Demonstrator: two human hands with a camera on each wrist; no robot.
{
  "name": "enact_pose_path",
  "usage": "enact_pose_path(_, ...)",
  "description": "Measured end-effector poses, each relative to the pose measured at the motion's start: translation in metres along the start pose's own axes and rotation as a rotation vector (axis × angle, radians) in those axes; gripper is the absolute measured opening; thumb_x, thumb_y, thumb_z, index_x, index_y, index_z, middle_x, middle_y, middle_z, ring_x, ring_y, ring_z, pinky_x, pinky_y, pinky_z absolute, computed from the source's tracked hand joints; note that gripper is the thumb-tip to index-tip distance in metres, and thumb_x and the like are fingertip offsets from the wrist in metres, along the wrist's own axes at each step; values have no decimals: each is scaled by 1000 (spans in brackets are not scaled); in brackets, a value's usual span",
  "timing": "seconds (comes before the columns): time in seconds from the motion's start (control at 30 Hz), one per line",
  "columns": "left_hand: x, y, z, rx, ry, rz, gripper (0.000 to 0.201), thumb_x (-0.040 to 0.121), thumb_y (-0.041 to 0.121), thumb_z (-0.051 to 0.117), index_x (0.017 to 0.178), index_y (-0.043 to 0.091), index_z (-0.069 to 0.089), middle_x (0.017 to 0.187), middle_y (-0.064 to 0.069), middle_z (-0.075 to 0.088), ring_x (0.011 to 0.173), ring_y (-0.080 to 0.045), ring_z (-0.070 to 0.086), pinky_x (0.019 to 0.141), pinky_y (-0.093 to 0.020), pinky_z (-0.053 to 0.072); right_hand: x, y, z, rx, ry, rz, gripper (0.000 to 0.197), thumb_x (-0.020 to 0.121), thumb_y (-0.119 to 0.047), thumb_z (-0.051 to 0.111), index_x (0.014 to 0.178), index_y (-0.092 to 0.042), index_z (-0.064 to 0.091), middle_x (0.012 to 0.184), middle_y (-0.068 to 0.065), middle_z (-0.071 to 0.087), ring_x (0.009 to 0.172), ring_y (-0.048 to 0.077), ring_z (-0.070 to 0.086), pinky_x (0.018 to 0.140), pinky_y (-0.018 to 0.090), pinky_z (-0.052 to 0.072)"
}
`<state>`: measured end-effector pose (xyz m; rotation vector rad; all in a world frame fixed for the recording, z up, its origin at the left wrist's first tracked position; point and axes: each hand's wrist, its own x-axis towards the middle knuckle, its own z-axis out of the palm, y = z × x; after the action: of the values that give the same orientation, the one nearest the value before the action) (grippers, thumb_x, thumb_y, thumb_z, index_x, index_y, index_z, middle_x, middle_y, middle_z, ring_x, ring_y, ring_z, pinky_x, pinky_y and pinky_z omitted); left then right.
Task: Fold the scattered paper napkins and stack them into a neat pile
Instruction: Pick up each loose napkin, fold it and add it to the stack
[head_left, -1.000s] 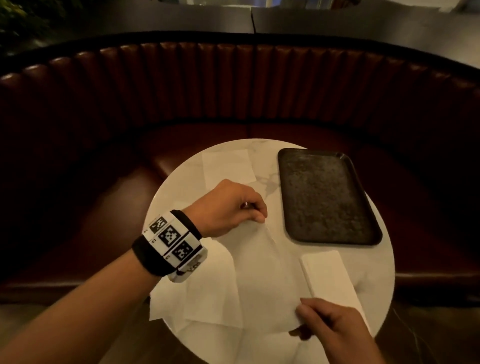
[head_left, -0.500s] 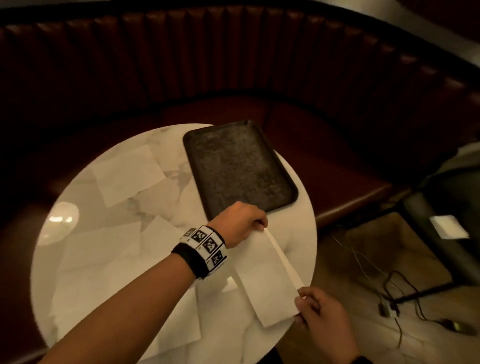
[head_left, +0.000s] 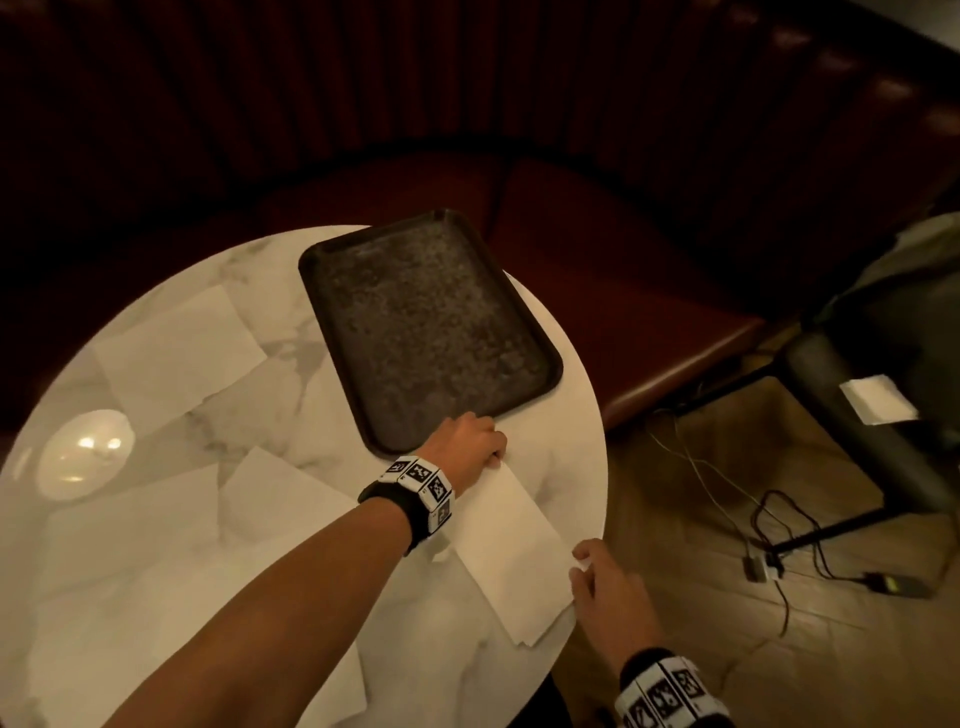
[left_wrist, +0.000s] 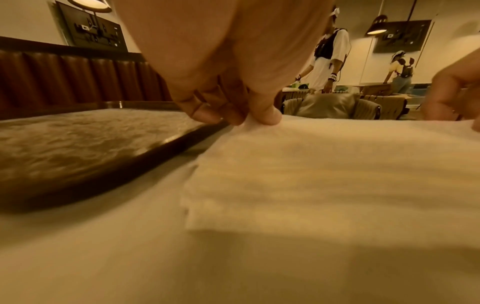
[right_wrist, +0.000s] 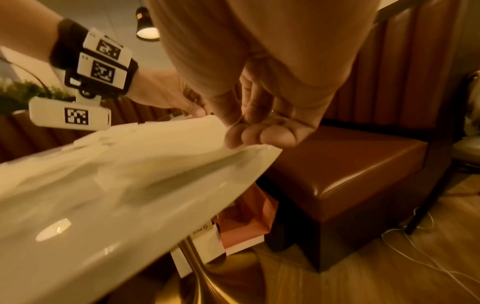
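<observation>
Right hand grip on napkin

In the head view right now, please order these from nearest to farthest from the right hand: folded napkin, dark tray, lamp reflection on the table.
1. folded napkin, pinched by the right hand
2. dark tray, beyond it
3. lamp reflection, far left

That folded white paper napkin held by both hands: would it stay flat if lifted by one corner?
Probably not. The folded white paper napkin looks thin and soft, and sags between the left hand and right hand, so it would likely droop. It seems very light, and might slide easily on the glossy marble table.
</observation>
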<state>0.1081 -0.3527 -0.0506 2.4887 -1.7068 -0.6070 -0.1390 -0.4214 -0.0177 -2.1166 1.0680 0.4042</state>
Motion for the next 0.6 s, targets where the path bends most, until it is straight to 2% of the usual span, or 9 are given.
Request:
enact_pose_path(0.07,-7,2,0,-25,89,-33,24,95,27,53,116,19,61,115,-5,53,107,-26,48,83,-38,41,0,0,5,-57,42,-13,25,97,-31,43,122,-29,42,107,0,59,97,15,54,87,30,49)
enact_pose_path(0.13,-19,7,-1,-33,209,-50,25,95,28,53,117,19,60,114,-5,53,103,-26,49,81,-39,42,1,-3,6,-217,124,-44,36,95,-35,47,129,-29,40,124,-1,46,107,14,44,94,28,44)
enact_pose_path(0.2,-40,17,2,-10,294,-20,22,91,27,57,111,21,62,108,-4,57,94,-27,54,76,-38,44,-1,-12,8,-359,166,-92,43,89,-38,56,130,-31,43,130,0,42,109,16,42,95,32,43)
enact_pose_path(0.27,-66,23,13,32,273,33,20,87,24,59,107,23,62,105,-2,60,91,-26,58,76,-40,44,-3,-22,17,-375,205,-226,51,68,-32,80,114,-27,60,119,4,57,97,24,55,78,41,52)
enact_pose_path(0.33,-97,23,23,8,252,11,23,85,20,60,108,25,59,111,0,59,96,-24,58,80,-41,44,-4,-24,32,-459,139,-330,62,44,-27,90,100,-26,64,103,4,66,81,29,61,60,42,55)
enact_pose_path(0.4,-133,19,26,-104,362,-116,22,87,21,59,108,27,57,115,3,57,99,-19,55,82,-37,43,-1,-27,45,-519,60,-363,64,42,-32,86,100,-29,60,103,2,66,80,30,60,58,44,55)
enact_pose_path(0.5,-200,4,35,-300,597,-416,17,90,26,51,105,30,57,113,6,54,100,-15,51,81,-32,40,-2,-29,53,-554,75,-378,49,51,-42,61,97,-27,65,101,4,66,74,32,58,60,42,52)
enact_pose_path(0.53,-225,-3,41,-311,629,-528,18,90,27,49,105,32,56,114,7,54,100,-15,51,81,-33,42,-3,-31,54,-546,70,-364,48,51,-43,59,95,-26,67,100,4,66,73,32,58,61,42,52)
enact_pose_path(0.6,-274,-19,58,-275,592,-743,21,86,28,52,106,34,57,118,6,54,103,-20,53,81,-38,46,-3,-36,54,-543,68,-348,45,49,-41,63,90,-24,71,98,5,66,72,32,56,62,42,52)
